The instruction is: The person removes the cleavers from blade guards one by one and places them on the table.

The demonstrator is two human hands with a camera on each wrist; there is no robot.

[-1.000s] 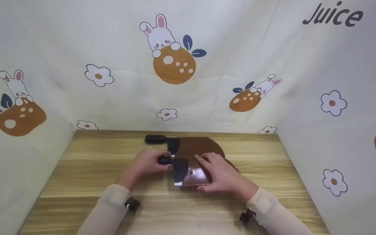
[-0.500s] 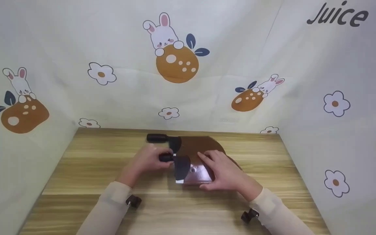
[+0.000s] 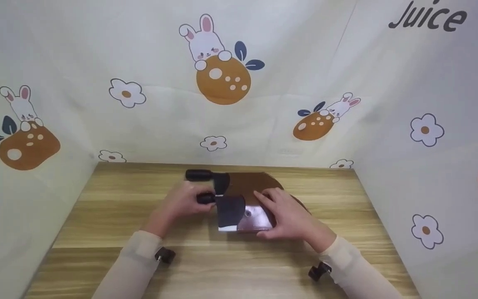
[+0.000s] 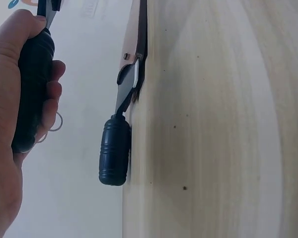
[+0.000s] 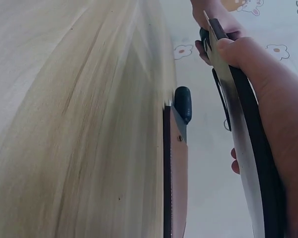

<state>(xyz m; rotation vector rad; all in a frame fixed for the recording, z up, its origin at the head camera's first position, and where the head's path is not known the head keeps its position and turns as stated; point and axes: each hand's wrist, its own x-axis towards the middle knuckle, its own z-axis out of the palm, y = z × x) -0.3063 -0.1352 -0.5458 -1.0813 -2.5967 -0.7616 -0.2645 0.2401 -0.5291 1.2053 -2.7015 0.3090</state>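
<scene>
My left hand (image 3: 179,201) grips the black handle (image 4: 34,94) of the nearer cleaver. Its broad blade is dark near the handle, with a bright silver lower edge (image 3: 227,228). Most of that blade sits inside a glossy brown leather sheath (image 3: 255,220) with a snap stud. My right hand (image 3: 291,216) holds the sheath from the right, thumb at the lower edge and fingers over the upper side. In both wrist views this cleaver is raised off the table. Behind it lies a second cleaver with a black handle (image 3: 198,175), in a brown sheath (image 3: 247,180).
Both things are over a wood-grain table (image 3: 118,216). Pale cloth (image 3: 160,124) printed with rabbits, oranges and flowers walls the back and both sides. A small black device (image 3: 320,271) is on the right wrist.
My left hand has moved slightly left with the handle. More of the nearer blade shows out of the sheath, while the right hand keeps its hold. The second cleaver has stayed put.
</scene>
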